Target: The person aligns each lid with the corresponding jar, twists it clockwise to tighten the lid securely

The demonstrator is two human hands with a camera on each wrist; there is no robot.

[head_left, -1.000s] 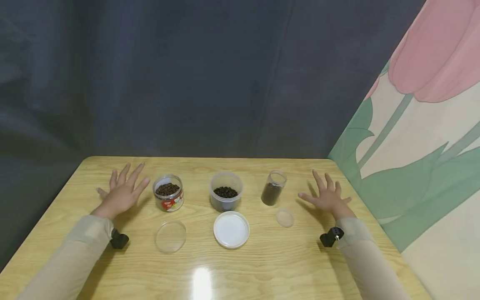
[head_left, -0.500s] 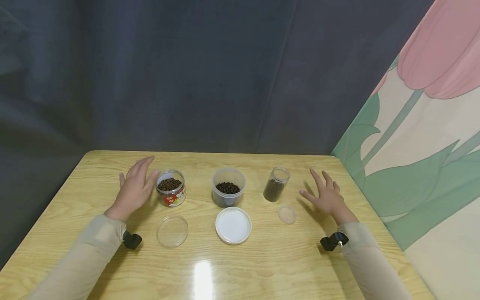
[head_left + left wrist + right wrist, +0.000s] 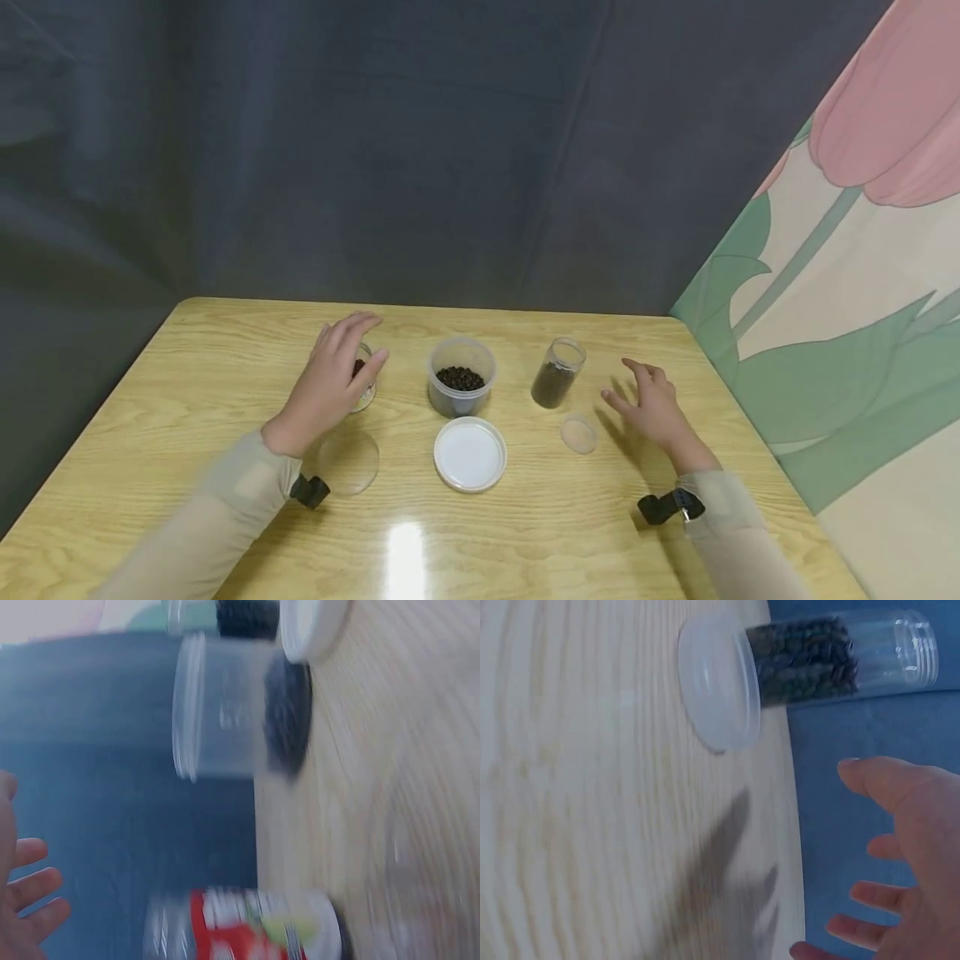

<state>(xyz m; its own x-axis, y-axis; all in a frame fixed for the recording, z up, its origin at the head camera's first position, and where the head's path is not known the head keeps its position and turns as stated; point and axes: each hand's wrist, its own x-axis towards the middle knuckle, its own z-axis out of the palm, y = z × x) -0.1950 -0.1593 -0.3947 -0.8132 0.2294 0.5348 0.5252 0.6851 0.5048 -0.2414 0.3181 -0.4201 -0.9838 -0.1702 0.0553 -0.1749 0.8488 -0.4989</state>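
Observation:
My left hand (image 3: 324,385) hovers over the near-left jar (image 3: 364,398) with fingers loosely bent. It hides most of that jar in the head view; the left wrist view shows the jar's red and white label (image 3: 251,930), blurred. Dark beans fill the bottom of an uncovered clear plastic tub (image 3: 448,405) in the middle. To its right stands an uncovered tall clear jar (image 3: 553,385), partly filled with small dark pieces. My right hand (image 3: 654,410) is held above the table, right of the tall jar, fingers apart from it and gripping nothing.
In front of the containers lie a clear round lid (image 3: 362,467), a white lid (image 3: 470,454) and a small translucent lid (image 3: 579,434). The wooden table (image 3: 525,542) ends at a dark curtain (image 3: 420,167); a flower-patterned wall hanging (image 3: 840,350) borders the right.
My left hand has moved right from beside the labelled jar to over it, its spread fingers drawing together. My right hand's fingers have bent a little, staying in about the same place.

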